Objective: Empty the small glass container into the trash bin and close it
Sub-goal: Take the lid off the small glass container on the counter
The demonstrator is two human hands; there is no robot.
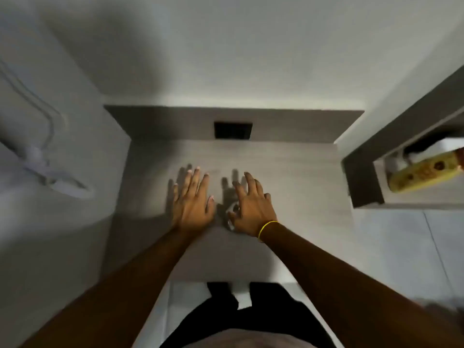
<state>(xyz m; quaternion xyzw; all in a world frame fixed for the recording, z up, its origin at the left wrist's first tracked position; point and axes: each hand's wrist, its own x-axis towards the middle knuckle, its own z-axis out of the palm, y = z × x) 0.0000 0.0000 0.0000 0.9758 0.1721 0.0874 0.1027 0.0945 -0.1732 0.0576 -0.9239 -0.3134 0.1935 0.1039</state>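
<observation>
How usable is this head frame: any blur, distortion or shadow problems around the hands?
Head view: motion blur overall; wide-angle bending at the edges; hard shadows beyond both hands on the grey table; the small glass container, between left hand and right hand, is smeared and barely legible.

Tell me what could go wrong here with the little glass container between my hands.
The glass container sits half hidden under the right hand, so a blind grab may tip it. The flat left hand isn't steadying it. No trash bin shows in this blurred view, so carrying could spill.
</observation>
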